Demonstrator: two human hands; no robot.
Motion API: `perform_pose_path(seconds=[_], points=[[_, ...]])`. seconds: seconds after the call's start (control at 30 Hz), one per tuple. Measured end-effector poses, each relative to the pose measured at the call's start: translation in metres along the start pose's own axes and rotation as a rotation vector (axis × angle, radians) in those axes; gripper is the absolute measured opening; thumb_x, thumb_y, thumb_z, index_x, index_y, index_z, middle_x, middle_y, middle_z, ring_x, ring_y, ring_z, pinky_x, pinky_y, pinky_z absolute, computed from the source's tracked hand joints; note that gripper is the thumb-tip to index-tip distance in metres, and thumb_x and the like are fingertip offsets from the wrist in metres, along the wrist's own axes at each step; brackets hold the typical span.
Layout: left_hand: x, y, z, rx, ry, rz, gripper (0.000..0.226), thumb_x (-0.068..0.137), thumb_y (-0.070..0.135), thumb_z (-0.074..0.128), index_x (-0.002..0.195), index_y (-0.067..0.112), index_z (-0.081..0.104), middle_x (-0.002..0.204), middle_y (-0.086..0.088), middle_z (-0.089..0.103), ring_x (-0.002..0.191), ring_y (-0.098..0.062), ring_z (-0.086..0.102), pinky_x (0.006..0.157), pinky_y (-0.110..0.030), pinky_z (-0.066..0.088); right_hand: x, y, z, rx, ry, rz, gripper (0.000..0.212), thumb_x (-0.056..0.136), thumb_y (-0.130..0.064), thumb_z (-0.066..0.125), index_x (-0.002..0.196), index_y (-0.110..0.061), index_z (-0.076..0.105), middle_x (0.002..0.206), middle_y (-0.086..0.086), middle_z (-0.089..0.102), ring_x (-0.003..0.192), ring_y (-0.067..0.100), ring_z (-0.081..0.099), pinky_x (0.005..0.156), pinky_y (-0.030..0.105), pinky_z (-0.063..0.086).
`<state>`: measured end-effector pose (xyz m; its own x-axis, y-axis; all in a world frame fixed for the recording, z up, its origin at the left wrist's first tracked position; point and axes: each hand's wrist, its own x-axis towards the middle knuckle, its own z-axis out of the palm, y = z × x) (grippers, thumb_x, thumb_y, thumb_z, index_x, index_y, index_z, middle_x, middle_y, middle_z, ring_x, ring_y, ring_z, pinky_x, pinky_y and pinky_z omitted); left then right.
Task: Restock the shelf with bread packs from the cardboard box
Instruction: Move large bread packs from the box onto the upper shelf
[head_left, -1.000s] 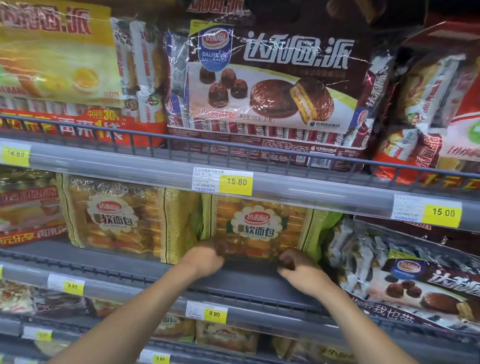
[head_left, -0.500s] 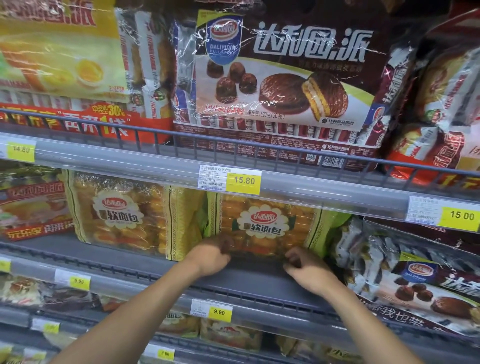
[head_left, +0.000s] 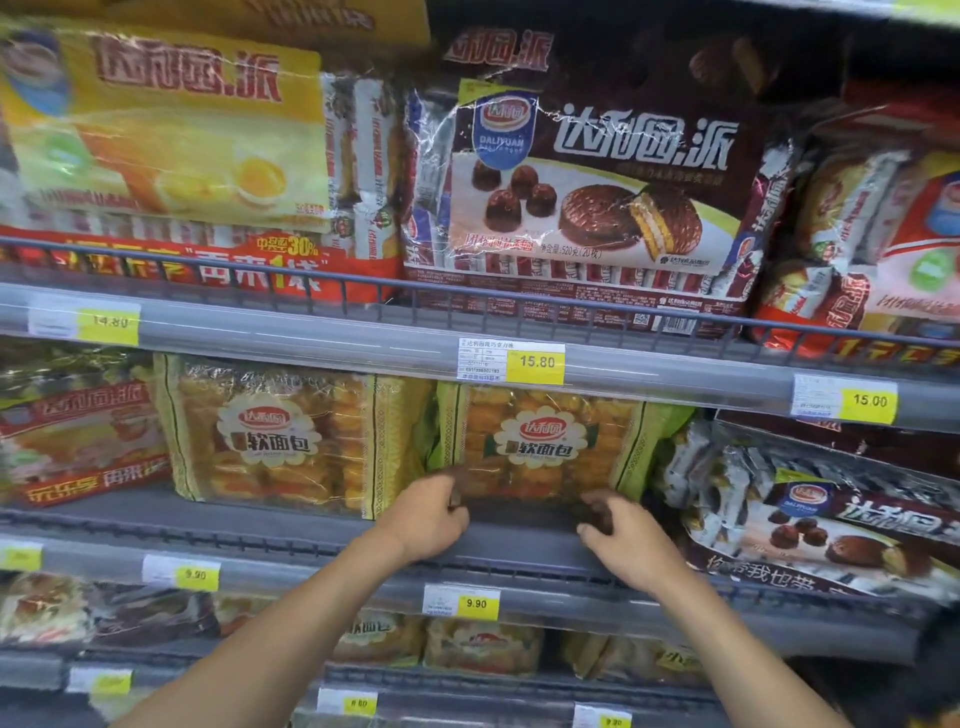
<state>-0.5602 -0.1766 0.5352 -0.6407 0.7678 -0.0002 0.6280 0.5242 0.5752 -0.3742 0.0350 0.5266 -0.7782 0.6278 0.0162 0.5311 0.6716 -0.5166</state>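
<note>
head view: bread pack (head_left: 550, 441) stands upright on the mid shelf (head_left: 311, 525), w/ a second bread pack (head_left: 270, 436) just beside it on the left. left hand (head_left: 426, 519) has its fingers curled onto the pack's lower-left corner. right hand (head_left: 623, 540) has its fingers curled at the lower-right edge, but it's too blurred to tell if they pinch it. risk: the pack leans back a bit, so letting go unevenly could tip it fwd over the low rail or skew it into its neighbour. readable: "软面包" on both packs, "dali yuan" on the choc pie bag (head_left: 597, 182) above, and tags 15.80 (head_left: 535, 362), 15.00 (head_left: 870, 401), 9.90 (head_left: 475, 603).
</note>
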Motion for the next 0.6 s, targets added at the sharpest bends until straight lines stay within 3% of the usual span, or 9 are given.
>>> perform_pose_path(seconds=[0.17,0.23,0.37,0.6], points=[[-0.022,-0.008,-0.004,0.036,0.025,0.126,0.044,0.096,0.031,0.055,0.139,0.026,0.047,0.128,0.001,0.057,0.105,-0.020,0.058,0.088,-0.037,0.050,-0.033,-0.016,0.002,-0.024,0.060,0.041,0.044,0.093,-0.040,0.061,0.135,-0.031,0.051,0.137,-0.006,0.048,0.124,0.017,0.052,0.100,0.037,0.046],[-0.036,-0.008,-0.004,-0.021,0.037,0.175,0.044,0.098,0.030,0.055,0.141,0.031,0.045,0.137,0.008,0.050,0.105,-0.020,0.057,0.095,-0.036,0.046,-0.051,-0.021,0.004,-0.017,0.121,0.037,0.044,0.095,-0.035,0.060,0.137,-0.028,0.050,0.141,-0.006,0.043,0.131,0.018,0.043,0.105,0.036,0.041],[-0.059,-0.016,0.002,-0.083,0.073,0.291,0.045,0.099,0.028,0.055,0.143,0.029,0.044,0.149,0.009,0.041,0.138,-0.015,0.040,0.113,-0.036,0.036,-0.094,-0.030,0.013,-0.012,0.240,0.075,0.051,0.096,-0.030,0.060,0.144,-0.021,0.045,0.147,-0.002,0.038,0.139,0.021,0.035,0.112,0.037,0.032],[-0.103,-0.028,0.039,0.030,0.051,0.488,0.049,0.098,0.028,0.057,0.146,0.023,0.045,0.157,0.004,0.035,0.148,-0.016,0.025,0.119,-0.033,0.025,-0.183,-0.015,0.043,-0.053,0.285,0.210,0.052,0.093,-0.031,0.062,0.141,-0.022,0.047,0.144,-0.001,0.040,0.137,0.024,0.035,0.110,0.039,0.036]])
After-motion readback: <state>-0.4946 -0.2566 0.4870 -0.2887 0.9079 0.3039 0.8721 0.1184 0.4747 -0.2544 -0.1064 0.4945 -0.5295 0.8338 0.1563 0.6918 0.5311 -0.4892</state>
